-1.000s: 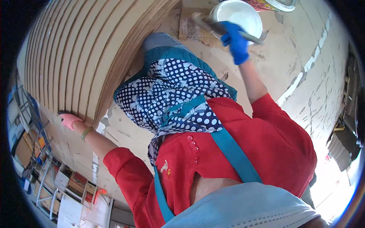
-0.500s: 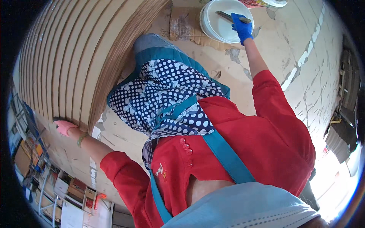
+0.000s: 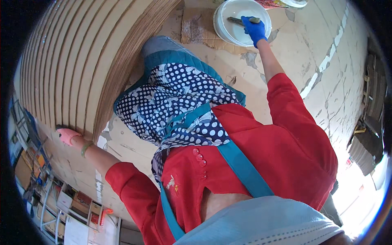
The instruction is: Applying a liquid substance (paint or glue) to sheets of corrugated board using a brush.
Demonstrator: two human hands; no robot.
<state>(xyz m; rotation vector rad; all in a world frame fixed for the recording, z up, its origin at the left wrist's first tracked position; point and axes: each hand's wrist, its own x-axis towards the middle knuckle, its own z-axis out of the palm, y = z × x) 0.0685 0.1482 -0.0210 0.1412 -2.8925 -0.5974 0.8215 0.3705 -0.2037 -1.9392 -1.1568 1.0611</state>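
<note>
My right hand [image 3: 255, 30], in a blue glove, is closed round the handle of a paintbrush [image 3: 236, 21]. The brush lies slantwise over the mouth of a white bucket [image 3: 220, 25], its far end pointing left into it; the bristles are hard to make out. Far to the left, my left hand [image 3: 68, 136] wears a pink glove with dark fingertips. It rests at the near edge of a big stack of thin wooden boards [image 3: 87, 73], fingers stretched out against the edges, with nothing seen held.
Flattened cardboard [image 3: 192, 28] lies left of the bucket on a stained floor. A colourful bag [image 3: 267, 3] sits behind the bucket. Metal racks with boxes [image 3: 77, 204] stand at the lower left. Dark stacked material [image 3: 373, 98] is at the right edge.
My right hand has moved slightly left with the paintbrush, which now reaches further into the bucket. My left hand stays nearly still at the boards.
</note>
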